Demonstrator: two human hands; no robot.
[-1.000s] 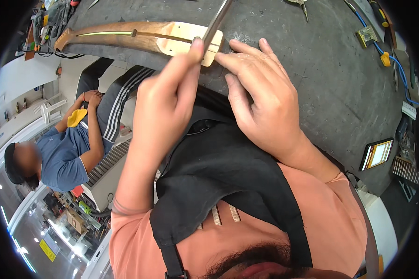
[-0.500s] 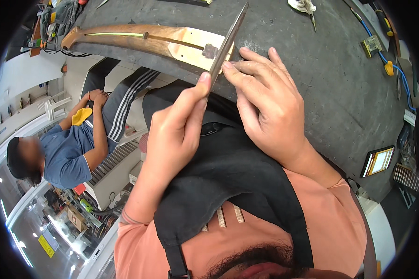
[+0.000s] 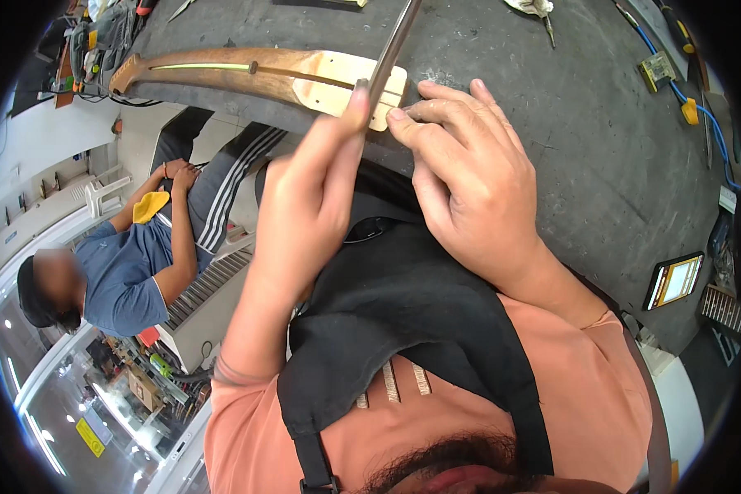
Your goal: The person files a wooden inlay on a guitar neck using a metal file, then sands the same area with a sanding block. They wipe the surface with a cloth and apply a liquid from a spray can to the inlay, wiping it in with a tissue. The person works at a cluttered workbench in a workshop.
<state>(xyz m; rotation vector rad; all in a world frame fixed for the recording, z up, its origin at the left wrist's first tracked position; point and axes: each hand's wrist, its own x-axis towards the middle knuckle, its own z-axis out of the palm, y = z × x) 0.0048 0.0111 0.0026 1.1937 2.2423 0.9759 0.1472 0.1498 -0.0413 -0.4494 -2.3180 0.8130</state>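
Observation:
My left hand (image 3: 313,185) is closed around a long, tapered metal file (image 3: 393,49), its thumb along the tool. The file slants up and away across the pale end of a wooden guitar neck (image 3: 321,92), and its far tip runs out of the picture. The neck lies on the dark bench, with a lengthwise slot and a yellow-green strip (image 3: 202,66) in its brown part. My right hand (image 3: 477,177) has its fingers loosely bent and spread, the index fingertip and thumb side resting at the neck's pale end. Part of that pale end is hidden by the file and my left hand.
The dark bench top (image 3: 601,156) spreads to the right, with pale dust beyond the neck. A blue cable (image 3: 708,132) and a lit tablet (image 3: 673,281) are at the right. Tools are heaped at the far left. Another person (image 3: 132,263) sits at the left, hands in lap.
My left hand and the file have moved forward and slightly left over the neck's end, the file tip leaving the picture. My right hand has stayed nearly in place.

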